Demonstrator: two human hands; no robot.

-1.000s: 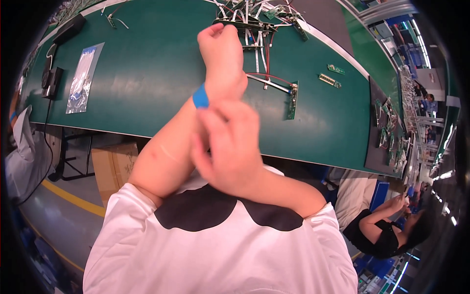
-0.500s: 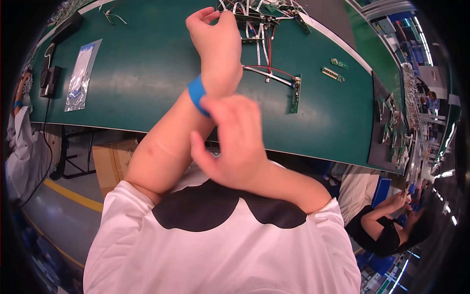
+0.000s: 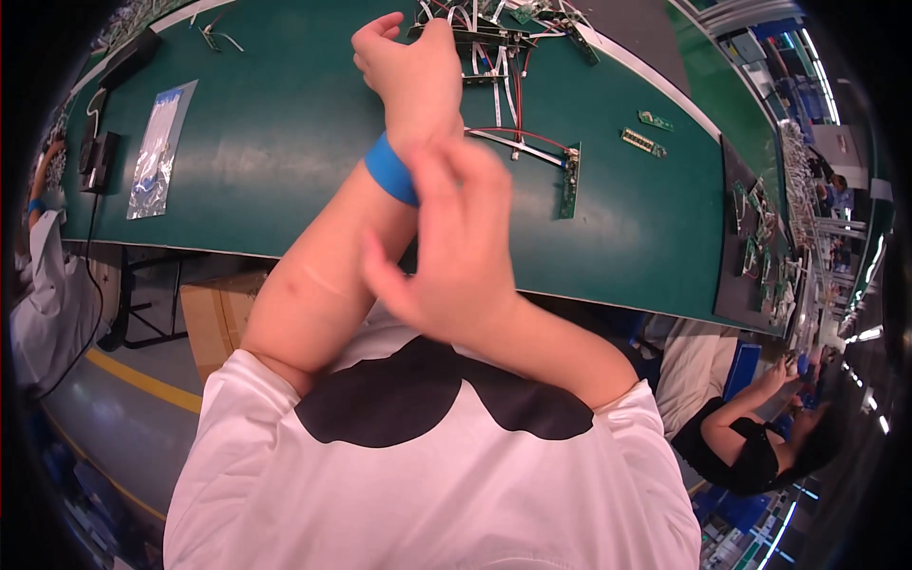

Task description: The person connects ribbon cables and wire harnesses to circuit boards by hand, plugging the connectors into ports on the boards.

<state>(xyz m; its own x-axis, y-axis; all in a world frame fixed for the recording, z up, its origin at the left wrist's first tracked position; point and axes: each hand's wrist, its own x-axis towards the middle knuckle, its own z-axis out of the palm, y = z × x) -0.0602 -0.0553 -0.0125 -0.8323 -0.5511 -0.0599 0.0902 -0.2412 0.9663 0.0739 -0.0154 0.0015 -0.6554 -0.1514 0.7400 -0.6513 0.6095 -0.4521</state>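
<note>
My left hand [image 3: 410,71] reaches out over the green table, its fingers loosely bent and the thumb apart from them, with nothing seen in it. Around its wrist sits a blue wristband [image 3: 390,169]. My right hand [image 3: 461,237] hovers over the left forearm, thumb spread from the fingers, slightly blurred. Its fingertips are beside the band at the left wrist; whether they touch it I cannot tell. Just beyond the left hand lies a cluster of circuit boards [image 3: 489,38] with white and red wires. One wired circuit board [image 3: 570,180] lies to the right.
Two small circuit boards [image 3: 644,142] lie farther right on the green table [image 3: 285,142]. A clear plastic bag [image 3: 160,152] of white strips and a black power adapter [image 3: 98,161] are at the left. More boards rest on a dark mat [image 3: 736,285]. Other people sit on both sides.
My right hand has moved up along the left forearm, toward the wrist. The left hand has shifted slightly left, with its fingers a little more bent.
</note>
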